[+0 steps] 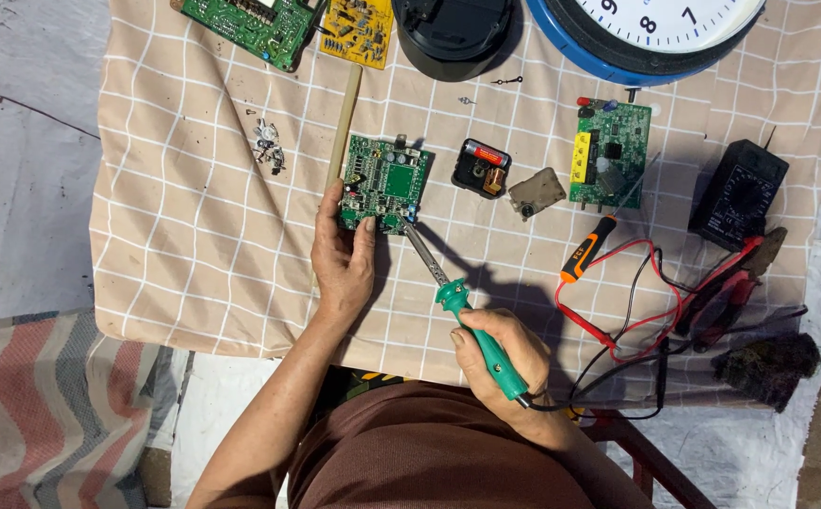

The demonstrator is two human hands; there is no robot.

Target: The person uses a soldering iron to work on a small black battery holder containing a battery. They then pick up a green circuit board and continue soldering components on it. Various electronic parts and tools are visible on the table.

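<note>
Bare forearms, no sleeves; a brown garment covers the lap.

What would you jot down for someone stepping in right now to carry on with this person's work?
Left hand: steadies the small green circuit board by its lower left edge, flat on the checked cloth.
Right hand: closed grip on the green-handled soldering iron, tip at the board's lower right edge.
Nearby: a second green board, an orange-handled screwdriver, a black meter with red and black leads, and a blue-rimmed wall clock.
Done: cannot tell which joints are finished.
Left: whatever the iron's tip is working on; check that edge.
</note>
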